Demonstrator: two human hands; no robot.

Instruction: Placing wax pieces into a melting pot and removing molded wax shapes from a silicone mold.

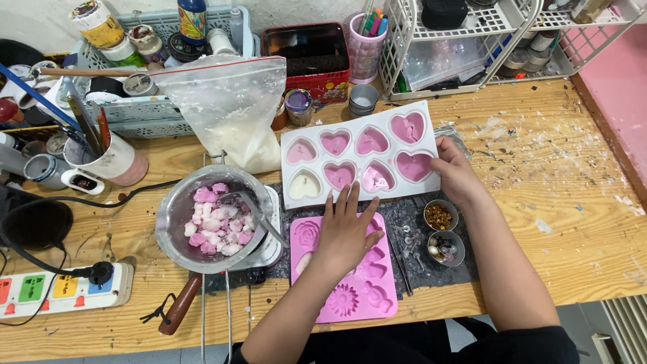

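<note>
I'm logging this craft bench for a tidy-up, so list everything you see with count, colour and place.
White heart-cavity mould: one, pink fillings, table centre.
Pink silicone flower mould: one, front centre, on the dark mat.
Metal pan of wax chunks: one, silver with pink and white pieces, left of centre.
Clear plastic bag of white flakes: one, behind the pan.
Small bowls of beads: two, metal, right of the pink mould.
Power strip: one, white with coloured switches, front left.
Red tin: one, back centre.
White wire rack: one, back right.
Left hand: flat on the pink mould.
Right hand: gripping the white mould's right edge.
</note>
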